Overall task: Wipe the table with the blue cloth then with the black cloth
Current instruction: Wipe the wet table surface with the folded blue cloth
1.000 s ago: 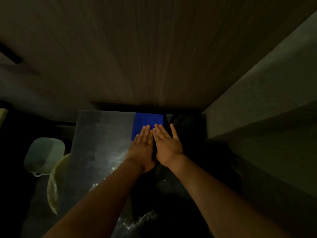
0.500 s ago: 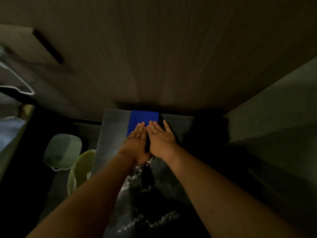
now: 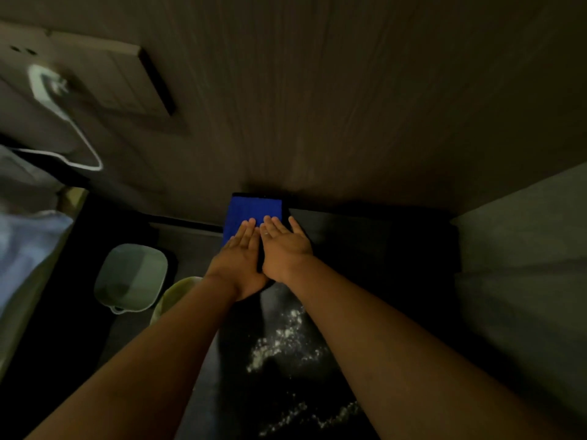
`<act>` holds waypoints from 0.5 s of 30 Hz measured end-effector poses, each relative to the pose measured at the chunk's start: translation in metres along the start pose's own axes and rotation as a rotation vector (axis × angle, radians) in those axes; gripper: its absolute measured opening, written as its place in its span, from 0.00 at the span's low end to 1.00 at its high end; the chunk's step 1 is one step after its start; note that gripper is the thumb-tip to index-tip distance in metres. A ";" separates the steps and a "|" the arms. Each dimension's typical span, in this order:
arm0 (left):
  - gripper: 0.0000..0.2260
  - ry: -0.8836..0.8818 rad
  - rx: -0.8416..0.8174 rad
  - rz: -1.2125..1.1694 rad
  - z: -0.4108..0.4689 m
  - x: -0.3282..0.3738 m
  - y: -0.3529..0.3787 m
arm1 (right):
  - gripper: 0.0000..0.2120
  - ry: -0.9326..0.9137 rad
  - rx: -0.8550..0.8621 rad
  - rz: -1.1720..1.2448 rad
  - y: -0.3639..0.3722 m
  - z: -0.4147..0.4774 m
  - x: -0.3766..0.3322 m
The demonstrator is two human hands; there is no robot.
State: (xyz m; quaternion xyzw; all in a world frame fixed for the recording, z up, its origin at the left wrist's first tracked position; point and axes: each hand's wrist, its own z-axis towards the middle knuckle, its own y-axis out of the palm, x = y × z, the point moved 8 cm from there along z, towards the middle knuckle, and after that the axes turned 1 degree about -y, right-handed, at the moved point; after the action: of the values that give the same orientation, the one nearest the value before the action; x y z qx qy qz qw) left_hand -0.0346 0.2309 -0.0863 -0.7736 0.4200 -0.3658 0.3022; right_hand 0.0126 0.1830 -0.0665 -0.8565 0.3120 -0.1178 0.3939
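Note:
The blue cloth [image 3: 254,211] lies flat at the far left corner of the dark table [image 3: 336,230], against the wooden wall. My left hand [image 3: 238,258] and my right hand [image 3: 284,246] rest side by side, palms down and fingers straight, on the near half of the cloth. White powder [image 3: 279,341] is scattered on the table between my forearms, with more powder nearer to me. A very dark patch [image 3: 397,239] covers the table to the right; I cannot tell whether it is the black cloth.
On the floor to the left stand a pale lidded bin [image 3: 131,277] and a yellow-green tub [image 3: 178,293]. A white cable [image 3: 79,147] hangs from a wall socket at the upper left. A grey ledge [image 3: 524,249] borders the table on the right.
Both flat hands have slid the blue cloth leftward along the far edge, from about the table's middle to its left corner. My view has swung left as well.

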 end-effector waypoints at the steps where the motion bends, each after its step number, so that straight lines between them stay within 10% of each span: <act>1: 0.44 -0.004 -0.004 0.000 0.000 -0.005 -0.001 | 0.34 0.000 0.000 0.003 -0.002 0.003 -0.005; 15: 0.47 0.058 -0.032 -0.016 0.001 -0.016 -0.001 | 0.35 0.025 -0.027 0.035 -0.006 0.006 -0.014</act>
State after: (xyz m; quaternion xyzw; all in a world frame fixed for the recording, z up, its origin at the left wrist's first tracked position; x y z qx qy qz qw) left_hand -0.0392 0.2452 -0.0906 -0.7706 0.4282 -0.3838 0.2748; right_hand 0.0070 0.1977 -0.0654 -0.8547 0.3333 -0.1173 0.3804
